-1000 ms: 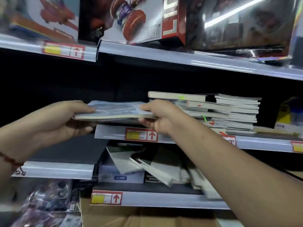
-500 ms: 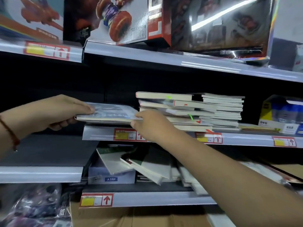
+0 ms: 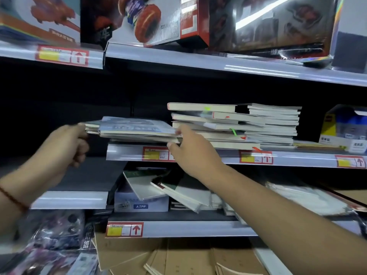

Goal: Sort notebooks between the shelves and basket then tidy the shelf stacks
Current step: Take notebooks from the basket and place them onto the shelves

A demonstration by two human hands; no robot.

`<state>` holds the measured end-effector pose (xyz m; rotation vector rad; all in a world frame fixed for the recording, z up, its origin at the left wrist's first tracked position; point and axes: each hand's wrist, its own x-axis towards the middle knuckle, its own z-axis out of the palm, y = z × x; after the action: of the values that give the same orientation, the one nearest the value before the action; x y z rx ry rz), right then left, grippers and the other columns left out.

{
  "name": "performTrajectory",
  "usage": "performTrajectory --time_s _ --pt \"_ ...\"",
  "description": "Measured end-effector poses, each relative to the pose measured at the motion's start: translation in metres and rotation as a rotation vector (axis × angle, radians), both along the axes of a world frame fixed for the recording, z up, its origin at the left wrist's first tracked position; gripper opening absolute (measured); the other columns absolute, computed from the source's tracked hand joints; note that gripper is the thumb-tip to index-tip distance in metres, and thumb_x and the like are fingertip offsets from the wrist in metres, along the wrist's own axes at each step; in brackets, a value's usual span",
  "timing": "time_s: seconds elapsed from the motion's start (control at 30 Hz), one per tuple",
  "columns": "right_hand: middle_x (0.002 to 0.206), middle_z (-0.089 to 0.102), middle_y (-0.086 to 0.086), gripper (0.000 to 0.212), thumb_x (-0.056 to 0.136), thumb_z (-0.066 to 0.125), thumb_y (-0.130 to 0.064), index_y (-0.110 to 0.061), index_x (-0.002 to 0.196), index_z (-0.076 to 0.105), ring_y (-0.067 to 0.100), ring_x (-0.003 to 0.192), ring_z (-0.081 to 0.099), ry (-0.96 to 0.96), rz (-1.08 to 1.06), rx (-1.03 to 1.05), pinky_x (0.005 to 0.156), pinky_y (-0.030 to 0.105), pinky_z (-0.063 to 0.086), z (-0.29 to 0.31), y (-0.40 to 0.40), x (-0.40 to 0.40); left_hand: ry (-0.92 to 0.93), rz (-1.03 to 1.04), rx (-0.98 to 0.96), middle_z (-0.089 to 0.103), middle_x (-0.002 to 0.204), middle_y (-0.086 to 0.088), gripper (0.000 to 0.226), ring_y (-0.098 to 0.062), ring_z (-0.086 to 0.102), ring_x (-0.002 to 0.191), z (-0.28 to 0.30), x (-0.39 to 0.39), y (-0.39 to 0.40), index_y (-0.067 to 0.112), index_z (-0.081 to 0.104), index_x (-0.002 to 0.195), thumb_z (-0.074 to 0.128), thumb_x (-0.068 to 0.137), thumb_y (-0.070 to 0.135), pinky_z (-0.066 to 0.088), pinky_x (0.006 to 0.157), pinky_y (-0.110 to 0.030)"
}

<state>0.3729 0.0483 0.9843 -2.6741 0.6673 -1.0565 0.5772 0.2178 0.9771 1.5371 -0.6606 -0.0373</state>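
1. My left hand (image 3: 65, 143) still pinches the small notebook pile (image 3: 135, 130)'s left end.
2. Pile now lowered onto the middle shelf (image 3: 218, 156), beside the tall stack (image 3: 238, 126).
3. My right hand (image 3: 190, 149) has loosened, fingers spread at its right edge; squaring up comes next.

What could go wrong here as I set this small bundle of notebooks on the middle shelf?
The bundle sticks out past the shelf's left end, so it could tip off once the left hand lets go. The tall stack beside it is uneven; a nudge from the right hand might topple it.
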Motion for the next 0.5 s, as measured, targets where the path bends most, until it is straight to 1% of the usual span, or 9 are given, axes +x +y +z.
performTrajectory --time_s 0.03,0.1,0.17,0.2,0.27,0.33,0.37,0.43,0.5 --pt "0.074 0.059 -0.006 0.027 0.099 0.050 -0.040 -0.024 0.121 0.047 0.016 0.072 0.059 -0.027 0.018 0.004 0.069 0.041 0.053 -0.009 0.001 -0.007 0.003 -0.015 0.038 0.042 0.049 -0.001 0.028 -0.019 0.037 0.041 -0.018 -0.003 0.001 0.009 0.054 0.092 0.045 0.103 0.033 0.026 0.050 -0.023" --pt "0.073 0.055 -0.008 0.018 0.099 0.050 -0.039 -0.027 0.112 0.048 0.012 0.068 0.056 -0.020 0.043 0.027 0.062 0.037 0.049 -0.031 0.001 -0.024 -0.052 -0.118 0.212 0.044 0.051 -0.004 0.026 -0.020 0.041 0.043 -0.060 -0.015 0.000 0.002 0.059 0.088 0.053 0.101 0.023 0.030 0.049 -0.024" --pt "0.080 0.055 -0.010 0.011 0.099 0.050 -0.041 -0.031 0.104 0.051 0.007 0.070 0.053 0.046 0.040 0.040 0.059 0.029 0.044 -0.059 -0.002 -0.042 -0.103 -0.270 0.391 0.052 0.052 -0.003 0.021 -0.020 0.049 0.047 -0.102 -0.037 -0.005 0.012 0.066 0.080 0.058 0.098 0.020 0.035 0.048 -0.025" --pt "0.085 0.055 -0.011 0.011 0.099 0.049 -0.041 -0.032 0.101 0.054 0.007 0.073 0.053 0.094 0.026 0.044 0.061 0.028 0.044 -0.078 -0.007 -0.052 -0.115 -0.357 0.468 0.056 0.055 -0.001 0.022 -0.018 0.052 0.050 -0.123 -0.050 -0.011 0.019 0.067 0.076 0.060 0.097 0.021 0.037 0.049 -0.025" --pt "0.093 0.055 -0.011 0.014 0.099 0.049 -0.039 -0.031 0.098 0.060 0.008 0.080 0.054 0.198 0.002 0.080 0.072 0.031 0.048 -0.114 -0.014 -0.070 -0.192 -0.497 0.569 0.065 0.067 0.003 0.016 -0.010 0.058 0.059 -0.155 -0.073 -0.019 0.033 0.070 0.083 0.063 0.094 0.024 0.043 0.057 -0.026" --pt "0.099 0.056 -0.011 0.017 0.099 0.048 -0.036 -0.029 0.101 0.063 0.009 0.085 0.056 0.334 -0.040 0.168 0.078 0.031 0.049 -0.161 -0.028 -0.092 -0.299 -0.583 0.678 0.069 0.083 0.018 0.018 -0.002 0.063 0.071 -0.196 -0.090 -0.039 0.046 0.069 0.091 0.065 0.092 0.029 0.050 0.071 -0.025" --pt "0.104 0.058 -0.009 0.019 0.099 0.047 -0.035 -0.028 0.106 0.063 0.011 0.089 0.057 0.411 -0.065 0.214 0.079 0.030 0.048 -0.186 -0.036 -0.105 -0.330 -0.631 0.736 0.068 0.090 0.024 0.016 0.002 0.063 0.082 -0.217 -0.099 -0.049 0.050 0.067 0.093 0.065 0.090 0.034 0.051 0.080 -0.022" --pt "0.117 0.060 -0.006 0.025 0.100 0.045 -0.033 -0.027 0.118 0.062 0.015 0.099 0.060 0.548 -0.096 0.322 0.083 0.029 0.048 -0.241 -0.053 -0.134 -0.378 -0.733 0.836 0.059 0.111 0.034 0.019 0.009 0.058 0.104 -0.258 -0.120 -0.072 0.058 0.056 0.102 0.062 0.086 0.050 0.046 0.093 -0.016" --pt "0.126 0.060 -0.003 0.033 0.101 0.044 -0.033 -0.027 0.132 0.056 0.018 0.107 0.059 0.677 -0.119 0.409 0.086 0.030 0.048 -0.299 -0.068 -0.167 -0.401 -0.829 0.924 0.046 0.126 0.038 0.036 0.006 0.051 0.121 -0.301 -0.145 -0.097 0.058 0.050 0.119 0.056 0.083 0.060 0.040 0.101 -0.016"
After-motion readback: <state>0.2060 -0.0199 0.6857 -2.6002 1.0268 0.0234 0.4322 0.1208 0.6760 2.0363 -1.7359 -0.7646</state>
